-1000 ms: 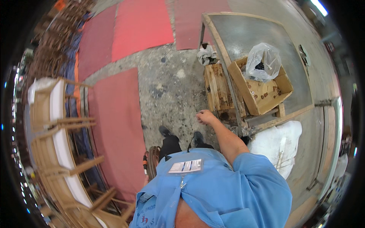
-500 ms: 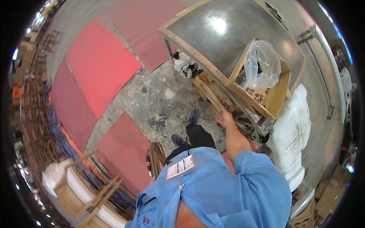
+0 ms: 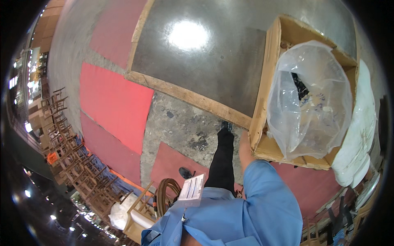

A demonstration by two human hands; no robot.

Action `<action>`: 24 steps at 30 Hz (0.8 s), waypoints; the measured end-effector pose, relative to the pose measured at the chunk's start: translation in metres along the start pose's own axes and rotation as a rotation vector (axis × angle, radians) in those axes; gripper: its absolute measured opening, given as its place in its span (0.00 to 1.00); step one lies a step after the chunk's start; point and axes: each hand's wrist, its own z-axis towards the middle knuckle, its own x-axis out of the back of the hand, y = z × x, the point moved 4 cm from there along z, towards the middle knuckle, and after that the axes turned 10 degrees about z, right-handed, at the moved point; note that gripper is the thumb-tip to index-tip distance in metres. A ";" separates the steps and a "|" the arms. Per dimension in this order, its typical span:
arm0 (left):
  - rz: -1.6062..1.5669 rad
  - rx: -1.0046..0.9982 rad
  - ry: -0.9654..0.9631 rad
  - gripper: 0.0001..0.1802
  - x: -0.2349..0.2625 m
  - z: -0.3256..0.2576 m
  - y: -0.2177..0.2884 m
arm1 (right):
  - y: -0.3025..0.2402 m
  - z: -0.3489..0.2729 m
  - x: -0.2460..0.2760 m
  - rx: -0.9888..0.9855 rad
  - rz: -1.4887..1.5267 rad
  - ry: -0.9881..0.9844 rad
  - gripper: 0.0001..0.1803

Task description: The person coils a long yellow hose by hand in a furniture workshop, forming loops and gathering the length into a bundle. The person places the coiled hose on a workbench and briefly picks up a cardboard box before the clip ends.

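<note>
Reaching right arm [image 3: 245, 148] under cardboard box [image 3: 262, 106] | clear bag [image 3: 310, 102] inside | fingers hidden (cannot tell)

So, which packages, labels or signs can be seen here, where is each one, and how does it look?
Cardboard box: on the grey table, right side; open, brown, rectangular.
Clear plastic bag: inside the box; crumpled, with dark items within.
White sack: right of the box; long, soft, stained.
Badge card: on the blue shirt, bottom centre; small white rectangle with print.
Orange sign: far left, among stacked wooden chairs; small.
</note>
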 end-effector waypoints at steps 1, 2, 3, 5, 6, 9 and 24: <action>0.020 -0.001 0.011 0.25 0.007 -0.004 0.007 | 0.002 0.002 0.016 -0.012 -0.002 0.019 0.16; 0.038 -0.009 0.009 0.25 0.014 -0.005 0.017 | 0.002 0.002 0.027 -0.012 0.000 0.028 0.16; 0.055 -0.017 0.004 0.25 0.021 -0.006 0.024 | 0.002 0.001 0.034 -0.015 0.006 0.018 0.16; 0.095 -0.032 -0.017 0.24 0.033 -0.004 0.041 | 0.002 -0.004 0.024 -0.012 0.029 -0.027 0.15; 0.117 -0.040 -0.036 0.24 0.037 0.000 0.049 | 0.001 -0.008 0.012 -0.004 0.048 -0.062 0.15; 0.179 -0.061 -0.090 0.24 0.051 0.020 0.076 | -0.002 -0.027 -0.050 0.032 0.156 -0.241 0.16; 0.671 -0.096 -0.595 0.23 0.010 0.185 0.265 | -0.013 -0.128 0.113 0.145 0.414 -0.052 0.15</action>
